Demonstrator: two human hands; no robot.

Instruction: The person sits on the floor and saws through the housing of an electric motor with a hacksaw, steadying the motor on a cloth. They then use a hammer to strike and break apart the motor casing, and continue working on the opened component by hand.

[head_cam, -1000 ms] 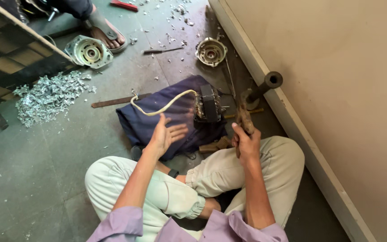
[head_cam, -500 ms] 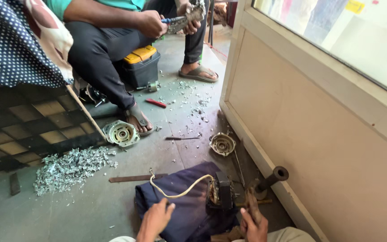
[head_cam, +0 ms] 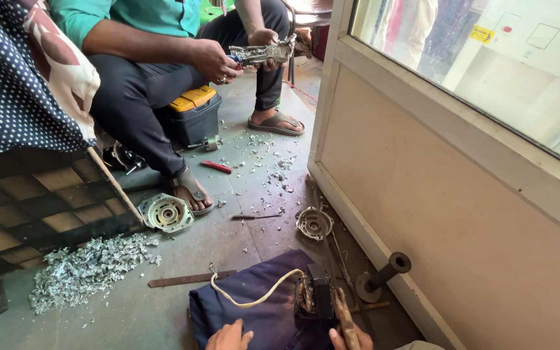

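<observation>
My left hand (head_cam: 228,337) shows at the bottom edge, fingers apart, resting on a dark blue cloth (head_cam: 254,308) spread on the floor. My right hand (head_cam: 350,338) grips a wooden-handled tool (head_cam: 343,313) that points up beside a small electric motor core (head_cam: 312,298) lying on the cloth. A pale cord (head_cam: 254,300) runs from the motor across the cloth. Both hands are partly cut off by the frame.
A seated person in a green shirt works a metal part (head_cam: 260,53) with both hands. A black and yellow toolbox (head_cam: 196,116), two round motor covers (head_cam: 165,212) (head_cam: 314,223), metal scraps (head_cam: 85,266), a flat bar (head_cam: 189,279) and a black rod (head_cam: 384,272) lie by the wall.
The view has tilted up from my lap to the floor ahead. My hands now sit at the bottom edge, and the seated person has come into view. My right hand still holds the tool.
</observation>
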